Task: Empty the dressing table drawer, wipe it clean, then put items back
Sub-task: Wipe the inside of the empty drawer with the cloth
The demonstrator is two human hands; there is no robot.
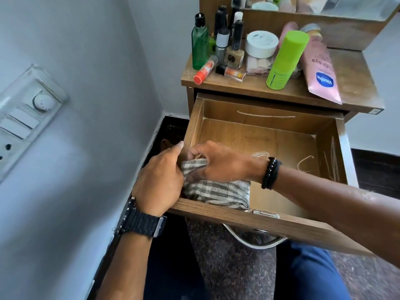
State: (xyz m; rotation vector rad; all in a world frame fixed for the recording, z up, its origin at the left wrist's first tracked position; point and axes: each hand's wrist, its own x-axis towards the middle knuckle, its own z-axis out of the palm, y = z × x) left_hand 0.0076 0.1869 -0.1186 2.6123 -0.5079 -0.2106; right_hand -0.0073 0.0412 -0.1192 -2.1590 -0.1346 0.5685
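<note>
Head view shows our right hand (218, 163) and left hand (160, 180) both pinching the soft, light checked cloth (216, 191) bunched beneath them in the drawer's (270, 135) near-left corner; we judge gathering its loose folds grips best.

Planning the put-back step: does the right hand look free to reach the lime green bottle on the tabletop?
Probably not yet. The right hand grips the cloth in the drawer and would have to let go. Otherwise the way looks open: the green bottle stands near the tabletop's front edge.
</note>
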